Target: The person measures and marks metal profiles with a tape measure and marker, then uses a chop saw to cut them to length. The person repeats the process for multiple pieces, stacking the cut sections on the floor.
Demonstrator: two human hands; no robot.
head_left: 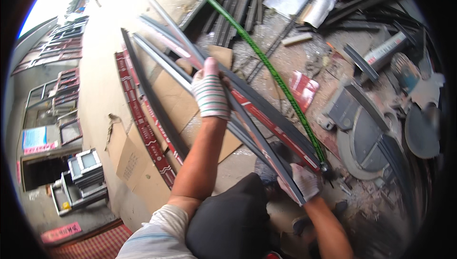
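A long dark grey metal profile [259,142] runs slantwise in front of me, its far end pointing to the upper left. My left hand [210,92], in a striped knit glove, is closed around it partway along. At its near end my gloved right hand [304,183] grips it with the fingers wrapped under. Just right of it lies a wider dark profile [278,118] with red printed film along its side. A silver profile [166,64] passes beneath my left wrist. Dark profiles with red film [143,116] lie on flattened cardboard [138,178] to the left.
A bright green textured strip [262,56] crosses the area at right. Beyond it are a grey machine with a round guard [359,140], a toothed saw blade [422,133] and scattered offcuts [238,9]. Several framed panels [88,173] stand at the far left.
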